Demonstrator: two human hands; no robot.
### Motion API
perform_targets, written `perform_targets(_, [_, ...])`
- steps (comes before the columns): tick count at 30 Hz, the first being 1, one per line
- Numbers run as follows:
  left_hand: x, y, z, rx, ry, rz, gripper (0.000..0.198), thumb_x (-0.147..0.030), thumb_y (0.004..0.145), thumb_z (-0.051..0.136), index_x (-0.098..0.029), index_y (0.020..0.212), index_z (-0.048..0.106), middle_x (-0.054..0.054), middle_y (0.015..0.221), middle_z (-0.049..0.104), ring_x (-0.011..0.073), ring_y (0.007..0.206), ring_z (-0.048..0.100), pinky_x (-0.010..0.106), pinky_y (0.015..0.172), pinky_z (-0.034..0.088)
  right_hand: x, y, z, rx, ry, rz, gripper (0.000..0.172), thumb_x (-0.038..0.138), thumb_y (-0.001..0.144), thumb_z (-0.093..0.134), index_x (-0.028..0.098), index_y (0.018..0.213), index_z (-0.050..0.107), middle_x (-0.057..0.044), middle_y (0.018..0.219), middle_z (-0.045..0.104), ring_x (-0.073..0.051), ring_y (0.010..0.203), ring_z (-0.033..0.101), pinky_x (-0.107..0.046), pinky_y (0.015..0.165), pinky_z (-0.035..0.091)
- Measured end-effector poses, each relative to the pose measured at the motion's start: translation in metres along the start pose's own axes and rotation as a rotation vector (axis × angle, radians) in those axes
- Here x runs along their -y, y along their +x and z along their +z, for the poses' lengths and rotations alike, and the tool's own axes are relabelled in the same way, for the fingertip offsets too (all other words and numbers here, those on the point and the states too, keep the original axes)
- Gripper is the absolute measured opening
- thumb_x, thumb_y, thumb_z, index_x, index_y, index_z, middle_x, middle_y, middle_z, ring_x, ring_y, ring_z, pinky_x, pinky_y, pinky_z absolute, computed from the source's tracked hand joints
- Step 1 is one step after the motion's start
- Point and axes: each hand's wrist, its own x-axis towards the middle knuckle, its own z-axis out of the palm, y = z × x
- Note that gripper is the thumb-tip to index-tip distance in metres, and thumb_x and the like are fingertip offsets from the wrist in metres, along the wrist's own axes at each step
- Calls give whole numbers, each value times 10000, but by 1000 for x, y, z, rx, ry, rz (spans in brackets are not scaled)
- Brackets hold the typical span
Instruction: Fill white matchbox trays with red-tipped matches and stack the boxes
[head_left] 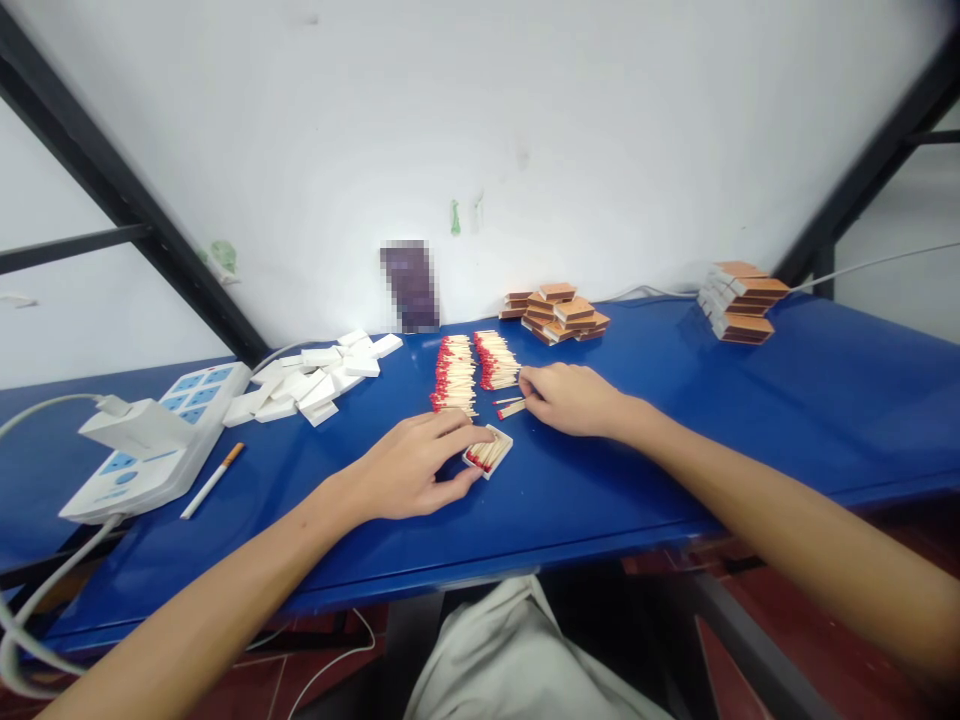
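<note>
L hand (420, 465), thumb & index part-spread, has tray (502, 456) w/ boxed matches (484, 454). Next, loose matches (511, 408), just L of bunched fingertips of R hand (570, 398), the nearer; approx. crosswise, heads away. Can't tell if R's gripping.

A blue worktop (660, 410) is occupied by a power strip (198, 412), cigarette (214, 480), white pieces (296, 385), matches (457, 372), a match-filled tray (490, 455) and brown-topped boxes (574, 309)

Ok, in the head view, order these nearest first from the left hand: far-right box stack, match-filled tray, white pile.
1. Match-filled tray: at the left hand's fingertips.
2. White pile: beyond the hand, leftward.
3. Box stack: far right, near the wall.
</note>
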Motion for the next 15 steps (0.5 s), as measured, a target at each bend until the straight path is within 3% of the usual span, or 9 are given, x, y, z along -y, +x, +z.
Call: perform_targets(15, [-1,0,-1,-2,11,0,312,-292,961,508,-195,1248,583,97,1106,650,207,982,647,328,868,532,9,-4,-3,-9,86,-28,224,285,1001,359,202,1015,567,-94,992,706,-222,817,640,-293,616,310])
